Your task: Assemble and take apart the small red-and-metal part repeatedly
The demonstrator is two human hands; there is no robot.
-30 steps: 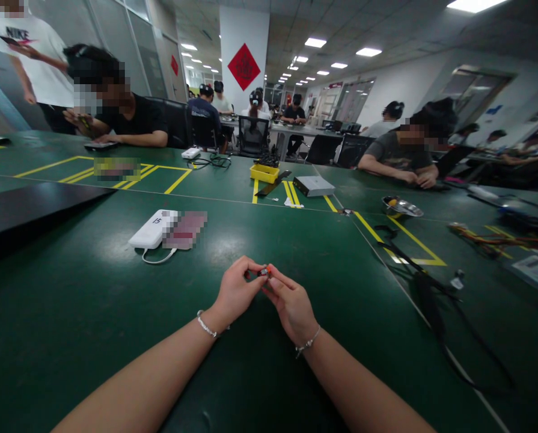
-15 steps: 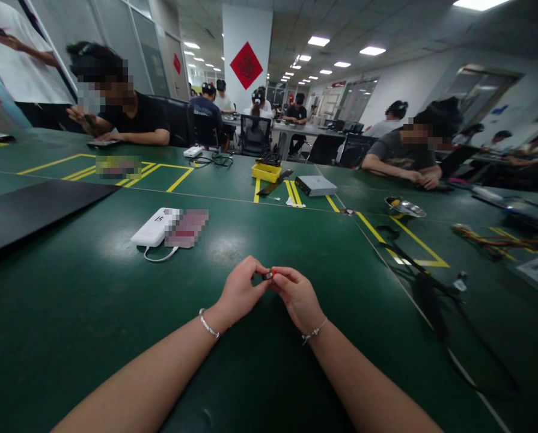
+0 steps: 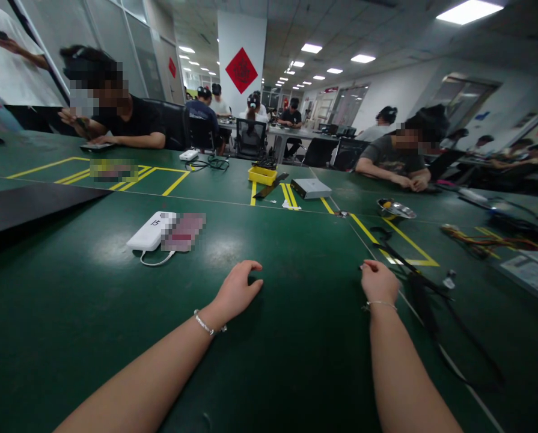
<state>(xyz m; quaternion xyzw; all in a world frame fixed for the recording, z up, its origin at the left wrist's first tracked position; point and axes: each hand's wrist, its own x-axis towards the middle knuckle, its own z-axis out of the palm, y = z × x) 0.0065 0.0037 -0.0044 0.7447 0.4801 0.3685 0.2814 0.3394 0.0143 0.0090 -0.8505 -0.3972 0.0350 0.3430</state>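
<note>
Over the near counter (image 3: 309, 343), now holds both hands well apart, no longer meeting at the fingertips. Keeps left hand (image 3: 235, 291) in much the same spot as a moment ago, but now released, with thumb and fingers spread around bare air. Has right hand (image 3: 381, 281) well off to the right, clenched, apparently pinching a dark piece (image 3: 361, 267) at the fingertips, just left of the black strap (image 3: 424, 304). Likely the one gripped between both hands a moment ago, but shows no red now, so cannot tell for sure. Suggests an end or pause to two-handed work on the piece, leaving left hand free and right hand alone in charge of it. Leaves the power bank (image 3: 150, 231) unmoved, far and left of left hand.
</note>
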